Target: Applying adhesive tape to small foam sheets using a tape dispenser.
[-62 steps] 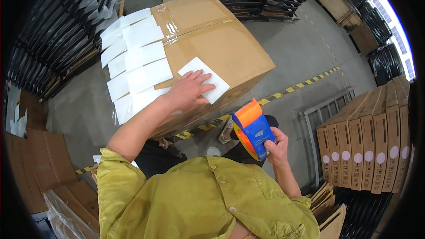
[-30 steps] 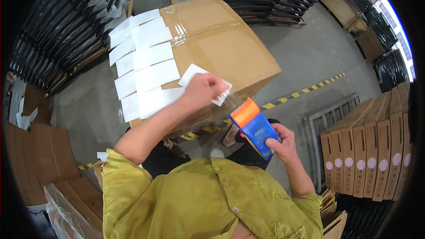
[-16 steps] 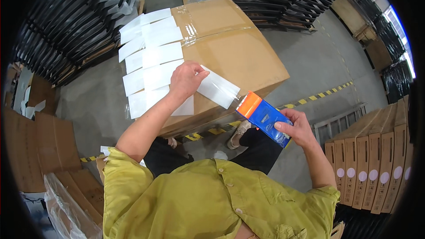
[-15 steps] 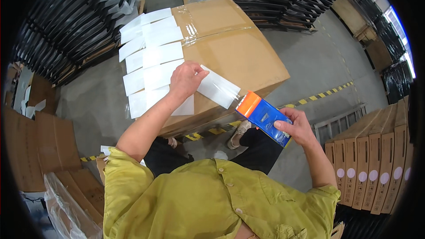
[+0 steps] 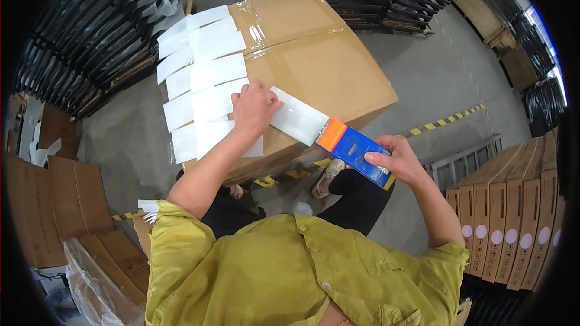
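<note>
Flat brown cardboard sheets (image 5: 45, 205) are stacked at 9 o'clock, with black racks (image 5: 90, 30) seen above them at 10 o'clock. A large cardboard box (image 5: 314, 66) is set at 12 o'clock on the concrete floor (image 5: 435, 78); its top seam is taped. White labels (image 5: 205, 72) are stuck in rows over the box's left top edge and side, some overlapping.

The left hand (image 5: 254, 108) is laid palm down on the box top, just right of the labels, fingers spread flat and pressing on the near end of a white label strip (image 5: 299, 119); nothing is gripped. The strip is stretched from under that hand toward 3 o'clock, lying on the box near its front edge.

The far end of the strip is met by a blue and orange dispenser (image 5: 356, 152), held just off the box's front right corner at about 4 o'clock from the left hand. The dispenser is gripped by the right hand (image 5: 396, 160), fingers closed round its blue lower end, thumb on top, orange end pointed at the box.

Yellow-black floor tape (image 5: 447, 119) is seen past the box at 3 o'clock. Upright flat cartons (image 5: 513, 217) with round stickers are lined at 4 o'clock. A yellow-green shirt (image 5: 290, 271) fills 6 o'clock.
</note>
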Demonstrator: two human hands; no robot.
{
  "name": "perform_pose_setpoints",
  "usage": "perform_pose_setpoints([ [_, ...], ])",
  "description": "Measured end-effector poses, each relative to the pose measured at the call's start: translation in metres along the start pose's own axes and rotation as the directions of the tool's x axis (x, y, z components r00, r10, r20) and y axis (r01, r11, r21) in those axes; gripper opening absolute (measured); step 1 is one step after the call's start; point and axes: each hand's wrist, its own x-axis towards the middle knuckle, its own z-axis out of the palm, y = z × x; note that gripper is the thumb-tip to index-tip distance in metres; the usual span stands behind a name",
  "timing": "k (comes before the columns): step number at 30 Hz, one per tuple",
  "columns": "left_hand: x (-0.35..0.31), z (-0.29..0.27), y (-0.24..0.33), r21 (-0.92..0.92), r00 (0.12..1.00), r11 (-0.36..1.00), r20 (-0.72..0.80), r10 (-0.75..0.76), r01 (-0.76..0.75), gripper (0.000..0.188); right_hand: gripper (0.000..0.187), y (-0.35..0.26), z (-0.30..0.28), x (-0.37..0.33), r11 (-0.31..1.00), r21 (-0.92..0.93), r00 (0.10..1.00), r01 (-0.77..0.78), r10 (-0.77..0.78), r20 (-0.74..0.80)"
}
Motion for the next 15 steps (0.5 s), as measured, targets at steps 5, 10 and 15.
perform_pose_setpoints([
  [5,0.000,-0.011,0.005,0.213,0.857,0.974,-0.486,0.169,-0.071,0.033,0.039,0.013,0.005,-0.003,0.998,0.033,0.998,-0.055,0.054,0.029],
  [10,-0.099,-0.016,0.010,-0.753,0.875,0.449,0.445,-0.191,0.481,0.036,0.038,0.025,0.014,-0.024,0.995,0.060,0.996,-0.085,0.085,0.007],
  [15,-0.112,0.038,0.030,-0.624,0.620,-0.085,0.781,-0.068,0.777,0.051,0.039,0.030,0.027,-0.043,0.985,0.140,0.995,-0.103,0.104,0.002],
])
